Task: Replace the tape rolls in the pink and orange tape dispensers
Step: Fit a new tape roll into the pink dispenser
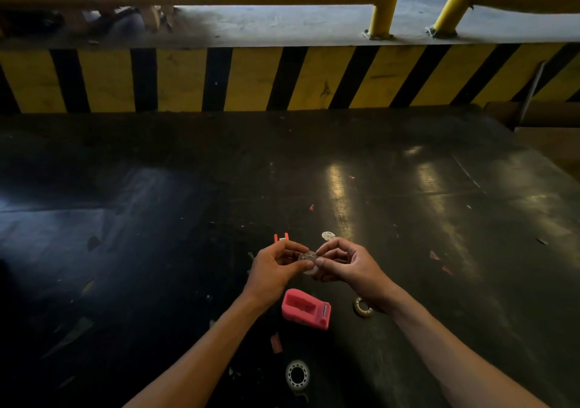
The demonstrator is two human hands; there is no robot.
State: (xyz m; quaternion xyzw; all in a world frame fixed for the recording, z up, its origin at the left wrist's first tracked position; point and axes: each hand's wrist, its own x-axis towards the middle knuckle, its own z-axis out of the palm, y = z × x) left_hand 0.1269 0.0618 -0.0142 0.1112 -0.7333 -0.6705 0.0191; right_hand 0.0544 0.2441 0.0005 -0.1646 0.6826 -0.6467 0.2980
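My left hand (276, 266) and my right hand (345, 264) meet above the dark table, both pinching a small clear tape roll (308, 261) between thumbs and fingers. Below them the pink tape dispenser (306, 309) lies on the table with its well open and nothing in it. Only the top of the orange dispenser (281, 237) shows, just beyond my left hand. A tape roll with a white core (362, 307) rests beside my right wrist. Another white-cored roll (297, 375) lies near the table's front edge.
A small white disc (328, 235) lies beyond my right hand. Scraps of red paper (276, 343) and bits of litter dot the black table (157, 250). A yellow and black striped barrier (251, 78) with yellow rails stands behind the table.
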